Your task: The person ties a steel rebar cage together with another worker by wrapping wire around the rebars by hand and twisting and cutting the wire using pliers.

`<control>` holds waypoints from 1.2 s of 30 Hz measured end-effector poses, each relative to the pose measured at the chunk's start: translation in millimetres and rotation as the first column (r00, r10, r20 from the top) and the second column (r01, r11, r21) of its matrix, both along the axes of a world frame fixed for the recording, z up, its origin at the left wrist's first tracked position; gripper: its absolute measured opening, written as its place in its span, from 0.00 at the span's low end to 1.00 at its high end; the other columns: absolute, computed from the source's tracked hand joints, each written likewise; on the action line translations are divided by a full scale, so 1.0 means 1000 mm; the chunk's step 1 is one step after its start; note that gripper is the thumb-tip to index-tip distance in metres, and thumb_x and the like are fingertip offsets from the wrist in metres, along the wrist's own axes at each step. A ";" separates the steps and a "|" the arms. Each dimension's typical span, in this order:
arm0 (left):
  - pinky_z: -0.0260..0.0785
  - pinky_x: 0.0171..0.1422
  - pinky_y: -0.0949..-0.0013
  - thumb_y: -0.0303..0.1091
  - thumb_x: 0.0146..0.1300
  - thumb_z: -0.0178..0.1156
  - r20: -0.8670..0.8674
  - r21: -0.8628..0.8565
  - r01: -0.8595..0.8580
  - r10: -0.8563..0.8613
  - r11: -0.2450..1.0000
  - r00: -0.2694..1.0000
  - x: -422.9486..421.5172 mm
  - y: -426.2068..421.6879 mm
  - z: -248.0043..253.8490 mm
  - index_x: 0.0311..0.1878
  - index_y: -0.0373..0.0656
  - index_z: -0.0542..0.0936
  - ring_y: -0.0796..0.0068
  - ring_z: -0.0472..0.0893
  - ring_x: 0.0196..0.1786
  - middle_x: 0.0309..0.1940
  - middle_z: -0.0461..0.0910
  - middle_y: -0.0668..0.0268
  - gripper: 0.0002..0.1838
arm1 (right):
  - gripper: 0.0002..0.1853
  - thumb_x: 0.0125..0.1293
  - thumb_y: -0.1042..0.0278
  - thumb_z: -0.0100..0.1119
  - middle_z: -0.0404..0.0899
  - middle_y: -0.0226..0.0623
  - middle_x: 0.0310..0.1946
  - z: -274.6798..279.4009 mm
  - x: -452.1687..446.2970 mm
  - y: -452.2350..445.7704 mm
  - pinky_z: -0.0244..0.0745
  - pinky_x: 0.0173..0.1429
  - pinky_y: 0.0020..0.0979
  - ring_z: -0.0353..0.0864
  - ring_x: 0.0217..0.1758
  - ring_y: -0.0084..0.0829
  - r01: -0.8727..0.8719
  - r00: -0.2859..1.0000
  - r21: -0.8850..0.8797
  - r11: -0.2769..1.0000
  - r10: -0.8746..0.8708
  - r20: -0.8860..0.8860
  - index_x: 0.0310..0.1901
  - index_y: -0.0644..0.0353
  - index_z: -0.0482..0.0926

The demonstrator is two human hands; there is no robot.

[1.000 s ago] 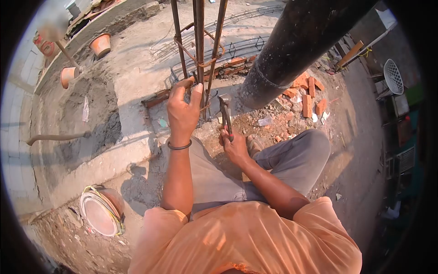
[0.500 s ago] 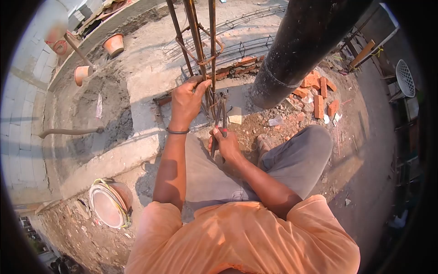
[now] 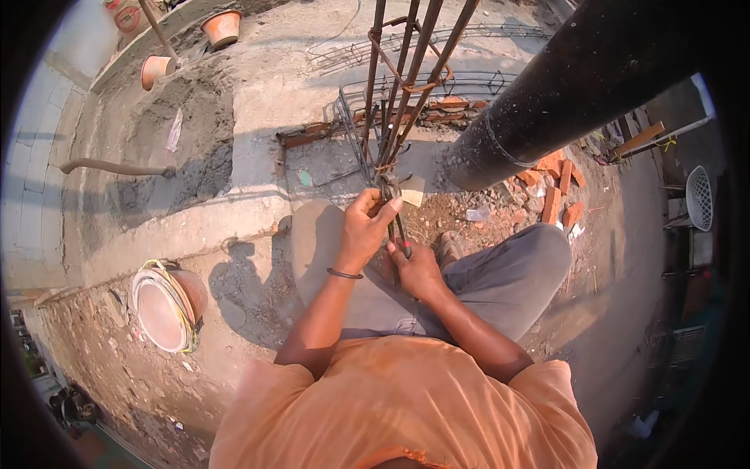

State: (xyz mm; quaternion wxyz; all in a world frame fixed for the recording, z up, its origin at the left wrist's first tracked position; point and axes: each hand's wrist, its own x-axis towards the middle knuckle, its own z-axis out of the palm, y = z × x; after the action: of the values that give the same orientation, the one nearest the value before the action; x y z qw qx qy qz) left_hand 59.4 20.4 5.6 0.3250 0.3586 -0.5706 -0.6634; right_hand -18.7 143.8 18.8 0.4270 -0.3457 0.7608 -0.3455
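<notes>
My right hand [image 3: 419, 271] is closed around the red-and-black handles of steel pincers [image 3: 401, 229]. The pincer jaws point up at the foot of a bundle of upright rusty rebar [image 3: 405, 102]. My left hand [image 3: 367, 236], with a dark band at its wrist, is just left of the pincers. Its thumb and fingers are pinched together near the jaws, and what lies between them is too small to make out. A square rusty stirrup [image 3: 412, 84] rings the bars higher up. Thin wire and bent bar ends show around the base.
A thick black pipe [image 3: 539, 102] slants across the right, beside broken red bricks [image 3: 551, 205]. A lidded bucket [image 3: 164, 311] stands at lower left. Orange pots [image 3: 222, 33] and a wooden handle [image 3: 117, 166] lie around grey mortar [image 3: 187, 133]. A rebar cage [image 3: 461, 78] lies behind.
My left hand has come down from the upright bars to beside the pincer jaws. The pincers have shifted slightly right and lower. The view has swung, so the bars now lean right.
</notes>
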 end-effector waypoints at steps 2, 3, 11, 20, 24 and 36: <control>0.74 0.42 0.75 0.35 0.64 0.64 -0.046 0.096 0.058 -0.054 0.994 0.997 0.006 0.002 0.003 0.45 0.34 0.80 0.81 0.79 0.37 0.35 0.82 0.66 0.14 | 0.16 0.73 0.60 0.50 0.80 0.30 0.22 0.002 -0.001 0.001 0.71 0.32 0.29 0.75 0.24 0.24 -0.011 0.985 0.070 0.997 0.023 -0.173 0.32 0.60 0.80; 0.74 0.42 0.76 0.35 0.63 0.65 -0.053 0.151 0.093 -0.086 0.984 0.995 0.010 -0.002 0.005 0.45 0.34 0.81 0.81 0.79 0.37 0.35 0.83 0.66 0.14 | 0.15 0.73 0.61 0.50 0.80 0.30 0.23 0.010 -0.004 0.001 0.71 0.31 0.29 0.76 0.24 0.23 -0.021 0.999 0.097 0.995 0.023 -0.023 0.34 0.61 0.80; 0.74 0.38 0.77 0.28 0.63 0.63 0.117 0.171 0.087 -0.107 0.981 0.987 0.035 -0.010 -0.030 0.44 0.33 0.82 0.80 0.80 0.35 0.33 0.83 0.66 0.09 | 0.15 0.71 0.67 0.52 0.81 0.38 0.31 0.023 -0.029 0.009 0.78 0.32 0.28 0.78 0.27 0.25 -0.103 0.866 0.192 0.976 -0.006 0.499 0.52 0.70 0.74; 0.71 0.40 0.74 0.29 0.61 0.66 0.050 0.441 -0.089 0.075 0.893 0.996 0.010 0.000 -0.048 0.39 0.34 0.82 0.81 0.77 0.33 0.29 0.80 0.67 0.08 | 0.20 0.70 0.69 0.50 0.72 0.54 0.58 -0.086 -0.049 -0.001 0.74 0.58 0.35 0.76 0.57 0.43 0.131 0.939 0.256 0.958 -0.038 -0.341 0.61 0.67 0.67; 0.70 0.38 0.75 0.28 0.61 0.66 -0.152 0.703 0.062 0.065 0.708 0.986 0.002 0.010 -0.052 0.39 0.41 0.80 0.80 0.77 0.33 0.30 0.79 0.69 0.06 | 0.28 0.68 0.70 0.50 0.66 0.53 0.64 -0.025 -0.029 -0.005 0.60 0.71 0.39 0.65 0.70 0.39 -0.172 0.982 -0.190 0.967 0.151 -0.117 0.68 0.64 0.60; 0.71 0.46 0.69 0.38 0.64 0.63 -0.470 0.806 0.306 0.235 0.507 0.851 -0.070 0.048 -0.027 0.42 0.44 0.80 0.74 0.79 0.41 0.37 0.81 0.69 0.09 | 0.12 0.62 0.65 0.53 0.81 0.54 0.33 0.096 -0.086 -0.015 0.73 0.47 0.48 0.80 0.42 0.53 -0.158 0.787 0.219 0.963 0.256 -0.561 0.36 0.66 0.80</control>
State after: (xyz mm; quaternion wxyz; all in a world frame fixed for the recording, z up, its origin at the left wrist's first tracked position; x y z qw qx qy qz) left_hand -10.8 68.2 -21.1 0.2311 0.2639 -0.0603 -0.9345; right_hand -104.6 128.6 114.8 0.2340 -0.4812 0.8375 -0.1111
